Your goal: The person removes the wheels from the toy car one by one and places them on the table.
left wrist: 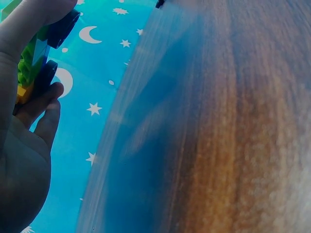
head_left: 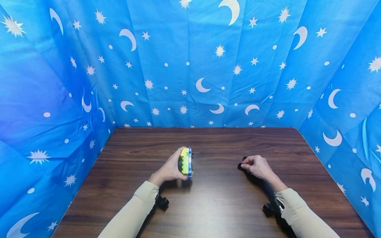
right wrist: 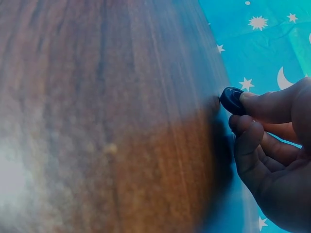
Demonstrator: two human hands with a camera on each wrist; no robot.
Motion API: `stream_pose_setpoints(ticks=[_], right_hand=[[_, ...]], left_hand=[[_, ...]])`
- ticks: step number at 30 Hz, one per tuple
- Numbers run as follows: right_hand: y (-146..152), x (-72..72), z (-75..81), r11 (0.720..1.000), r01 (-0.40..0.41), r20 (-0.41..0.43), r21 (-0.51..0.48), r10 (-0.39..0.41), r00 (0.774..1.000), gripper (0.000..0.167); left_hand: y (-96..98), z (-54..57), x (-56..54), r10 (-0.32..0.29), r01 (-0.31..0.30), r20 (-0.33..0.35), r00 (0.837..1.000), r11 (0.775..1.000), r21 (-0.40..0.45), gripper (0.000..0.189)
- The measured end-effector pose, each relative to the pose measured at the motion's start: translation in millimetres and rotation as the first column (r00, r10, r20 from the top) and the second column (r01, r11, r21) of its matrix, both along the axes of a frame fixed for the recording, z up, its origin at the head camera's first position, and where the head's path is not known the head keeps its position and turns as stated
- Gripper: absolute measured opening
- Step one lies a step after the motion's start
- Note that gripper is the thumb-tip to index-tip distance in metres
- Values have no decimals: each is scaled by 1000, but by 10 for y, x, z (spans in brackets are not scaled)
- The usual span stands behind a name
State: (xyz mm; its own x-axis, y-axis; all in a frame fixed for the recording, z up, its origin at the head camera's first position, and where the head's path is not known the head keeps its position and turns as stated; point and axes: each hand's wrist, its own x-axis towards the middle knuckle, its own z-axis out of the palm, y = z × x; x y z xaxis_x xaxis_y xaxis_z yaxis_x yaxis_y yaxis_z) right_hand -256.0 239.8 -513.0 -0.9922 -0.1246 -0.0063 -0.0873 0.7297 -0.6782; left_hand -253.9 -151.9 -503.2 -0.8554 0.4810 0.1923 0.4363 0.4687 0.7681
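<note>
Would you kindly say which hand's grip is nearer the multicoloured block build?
Left. The left grip holds the block build; the right grip is off to its right, pinching a black disc.

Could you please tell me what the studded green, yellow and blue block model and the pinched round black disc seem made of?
The green, yellow and blue block model looks like smooth hard plastic, judging by its moulded studs. The round black disc could be rubber or plastic; its smooth surface shows a faint sheen.

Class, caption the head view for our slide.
Left hand grips a colourful toy vehicle; right hand pinches a black wheel at a wooden table.
</note>
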Motion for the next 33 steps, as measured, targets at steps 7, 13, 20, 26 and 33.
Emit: stream_pose_setpoints(ticks=[7,13,20,26,33], right_hand=[[-23,-2,47,999,-4,-23,36,5,1000,12],[-63,-8,90,987,-13,-134,162,35,990,12],[-95,-8,113,975,14,-184,222,28,983,10],[-105,3,99,975,14,-205,221,32,978,8],[-146,27,90,966,30,-208,255,24,978,9]], left_hand=[[-4,-1,-1,-3,3,-4,1000,1000,-15,115],[-2,7,5,-5,5,6,1000,1000,-14,115],[7,7,9,-7,7,-6,1000,1000,-7,113],[0,-3,14,-13,13,-16,1000,1000,-12,114],[-16,0,8,-25,25,-33,999,999,24,114]])
